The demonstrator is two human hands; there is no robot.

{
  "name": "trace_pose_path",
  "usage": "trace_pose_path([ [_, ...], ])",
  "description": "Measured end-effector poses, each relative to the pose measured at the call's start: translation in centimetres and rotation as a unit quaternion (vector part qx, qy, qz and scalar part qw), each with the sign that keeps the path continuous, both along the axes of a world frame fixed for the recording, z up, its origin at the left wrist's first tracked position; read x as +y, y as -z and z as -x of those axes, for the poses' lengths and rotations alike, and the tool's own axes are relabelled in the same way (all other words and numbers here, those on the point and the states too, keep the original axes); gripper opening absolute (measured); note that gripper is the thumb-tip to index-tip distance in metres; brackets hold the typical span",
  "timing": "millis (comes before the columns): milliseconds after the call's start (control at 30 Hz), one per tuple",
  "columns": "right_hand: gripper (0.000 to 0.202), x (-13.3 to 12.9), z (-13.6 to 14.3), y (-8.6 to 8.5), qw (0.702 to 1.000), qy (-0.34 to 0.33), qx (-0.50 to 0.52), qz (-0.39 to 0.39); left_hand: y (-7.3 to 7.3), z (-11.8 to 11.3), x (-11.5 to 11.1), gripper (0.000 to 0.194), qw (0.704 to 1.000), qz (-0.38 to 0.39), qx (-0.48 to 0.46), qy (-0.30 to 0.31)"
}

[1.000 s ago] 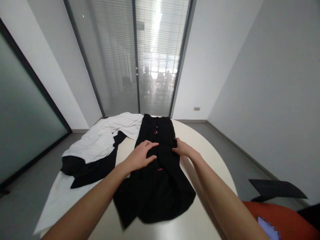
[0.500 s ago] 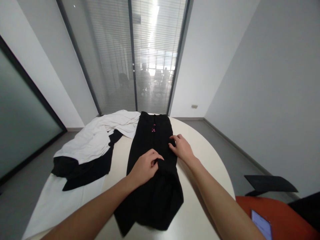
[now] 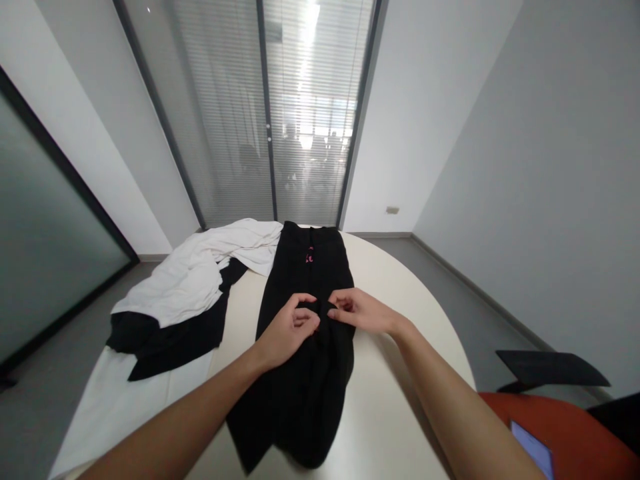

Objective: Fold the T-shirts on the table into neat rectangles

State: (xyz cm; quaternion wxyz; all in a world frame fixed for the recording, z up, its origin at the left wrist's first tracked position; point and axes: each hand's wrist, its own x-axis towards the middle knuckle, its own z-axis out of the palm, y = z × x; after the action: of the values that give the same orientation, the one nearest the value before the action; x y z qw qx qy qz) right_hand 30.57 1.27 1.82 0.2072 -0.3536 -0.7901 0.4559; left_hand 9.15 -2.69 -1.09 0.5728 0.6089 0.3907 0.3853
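Black trousers lie lengthwise on the white table, waist end away from me, with a small pink print or tag near the top. My left hand rests over their middle, thumb and forefinger apart and the other fingers curled. Opposite it, my right hand has thumb and fingers bent on the cloth at the right side, pinching a fold. Between the two hands the cloth is rumpled. Fine detail in the black cloth is hard to make out.
Left of the trousers lies a heap of white cloth with black cloth under its edge. At the lower right stands an orange chair with a phone on it. A glass partition with blinds rises behind the table.
My right hand has moved left and toward me, closer to my left hand. My left hand has let go of the fold it pinched. The raised lower right part of the trousers has dropped and narrowed.
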Motion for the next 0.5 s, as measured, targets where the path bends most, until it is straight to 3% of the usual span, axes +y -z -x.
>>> trace_pose_path([
  [200, 0.039, 0.0, -0.3, -0.3, 0.998, 0.01, 0.054, 0.016, -0.7, -0.4, -1.1, 0.057, 1.0, -0.001, -0.021, 0.015],
  [300, 0.04, -0.1, -0.4, -0.7, 0.999, 0.002, 0.041, 0.013, -1.9, 0.3, -1.5, 0.059, 0.997, 0.015, -0.069, 0.04],
  [400, 0.037, 0.0, -0.6, -0.6, 1.0, -0.014, 0.01, 0.004, -4.1, 1.8, -1.9, 0.051, 0.988, 0.017, -0.02, 0.155],
  [500, 0.034, 0.4, -1.2, -0.2, 0.998, -0.004, -0.051, -0.022, -5.6, 3.1, -2.2, 0.029, 0.942, 0.044, 0.113, 0.312],
])
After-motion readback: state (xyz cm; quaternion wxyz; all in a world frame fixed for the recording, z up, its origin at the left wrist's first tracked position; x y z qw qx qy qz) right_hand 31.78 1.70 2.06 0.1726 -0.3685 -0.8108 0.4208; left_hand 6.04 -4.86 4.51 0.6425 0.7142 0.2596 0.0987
